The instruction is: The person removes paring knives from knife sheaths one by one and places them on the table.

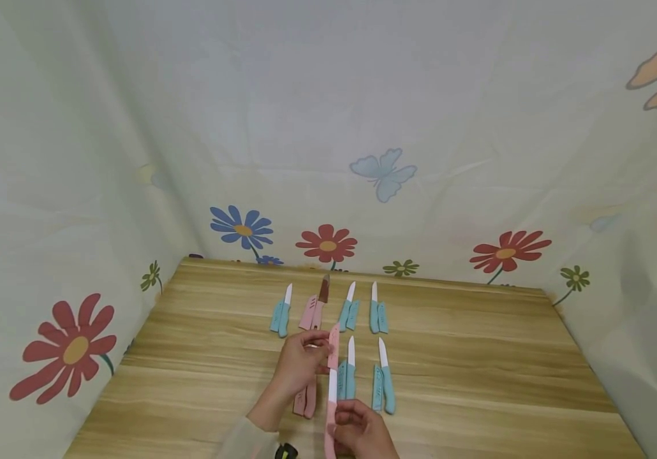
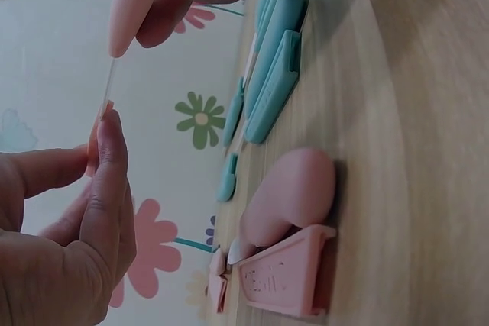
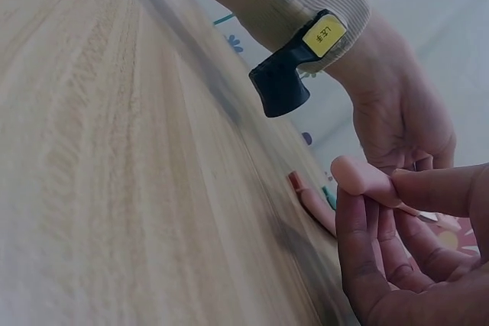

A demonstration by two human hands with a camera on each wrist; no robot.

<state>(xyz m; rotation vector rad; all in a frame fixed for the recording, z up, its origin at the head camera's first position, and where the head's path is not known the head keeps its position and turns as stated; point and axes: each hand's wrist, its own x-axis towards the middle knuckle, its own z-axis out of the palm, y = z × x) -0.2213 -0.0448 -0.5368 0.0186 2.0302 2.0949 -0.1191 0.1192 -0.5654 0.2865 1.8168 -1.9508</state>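
Observation:
My left hand (image 1: 296, 366) pinches a pink blade sheath (image 1: 334, 344) above the table. With its fingers, my right hand (image 1: 363, 430) grips the pink handle (image 2: 136, 5) of a paring knife (image 1: 330, 424). The knife's pale blade (image 1: 333, 386) points away from me, in line with the sheath. Its tip is hidden at the sheath, while a stretch of blade shows between the two hands. Below my left hand lies another pink knife (image 2: 290, 192) beside its pink sheath (image 2: 283, 272), partly covered in the head view.
Several teal knives (image 1: 388, 389) lie on the wooden table (image 1: 478, 370), each beside a teal sheath (image 1: 377, 386). Farther back is a pink knife (image 1: 323, 293) with a dark-looking blade, next to a pink sheath (image 1: 308, 312). Flower-patterned cloth (image 1: 443, 210) hangs around the table.

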